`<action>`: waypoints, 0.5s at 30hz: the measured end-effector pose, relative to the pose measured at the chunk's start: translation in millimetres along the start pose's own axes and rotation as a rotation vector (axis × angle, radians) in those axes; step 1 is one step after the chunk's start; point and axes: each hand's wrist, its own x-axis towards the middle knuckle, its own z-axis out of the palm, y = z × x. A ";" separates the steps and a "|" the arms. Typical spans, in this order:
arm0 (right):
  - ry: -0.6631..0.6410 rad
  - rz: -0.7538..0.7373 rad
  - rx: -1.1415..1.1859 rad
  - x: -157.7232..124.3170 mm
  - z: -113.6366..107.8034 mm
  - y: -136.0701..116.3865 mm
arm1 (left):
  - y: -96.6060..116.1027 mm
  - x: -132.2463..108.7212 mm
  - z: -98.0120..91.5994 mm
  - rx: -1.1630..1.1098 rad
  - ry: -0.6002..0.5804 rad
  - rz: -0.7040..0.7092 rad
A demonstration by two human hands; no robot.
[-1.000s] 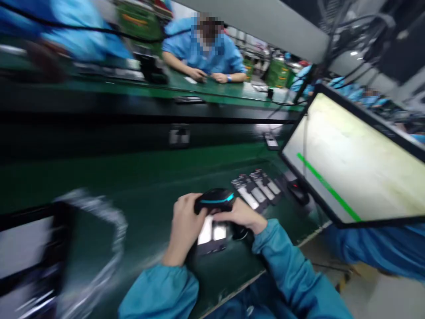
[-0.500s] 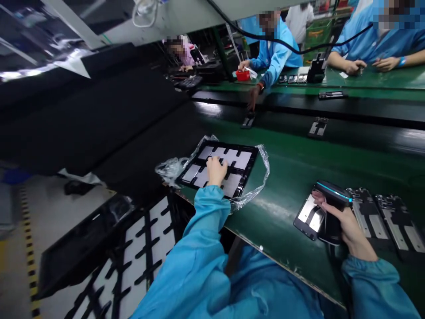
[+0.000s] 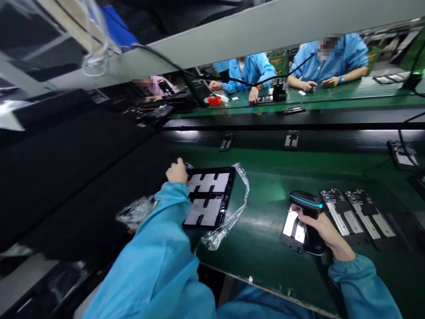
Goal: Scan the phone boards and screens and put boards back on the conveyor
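My right hand (image 3: 323, 230) grips a black handheld scanner (image 3: 307, 208) with a blue light strip, held over a phone frame with a shiny back (image 3: 294, 228) on the green bench. My left hand (image 3: 177, 172) is closed at the far left corner of a black tray (image 3: 209, 197) holding grey plates, which sits on a clear plastic bag (image 3: 229, 221). What the left fingers pinch is hidden. Two more phone frames (image 3: 357, 215) lie to the right of the scanner.
A dark conveyor belt (image 3: 299, 119) runs across beyond the bench, with small parts (image 3: 291, 140) on it. Several people in blue coats work at the far side. A black cloth (image 3: 66, 168) covers the area to the left. The bench edge (image 3: 265, 288) is near my body.
My left hand left the scanned phone frame, reached left to the tray, and now sits at the tray's far corner. The right hand keeps holding the scanner. My head turned left.
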 end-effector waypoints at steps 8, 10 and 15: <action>0.000 -0.087 -0.052 -6.4 10.1 -10.8 | 199.2 -48.9 75.9 -0.337 -0.295 0.330; 0.007 -0.111 -0.041 -6.4 11.2 -10.8 | 226.1 -65.6 81.8 -0.426 -0.324 0.308; 0.047 -0.138 -0.027 -6.1 10.3 -9.0 | 232.2 -77.1 83.3 -0.487 -0.373 0.299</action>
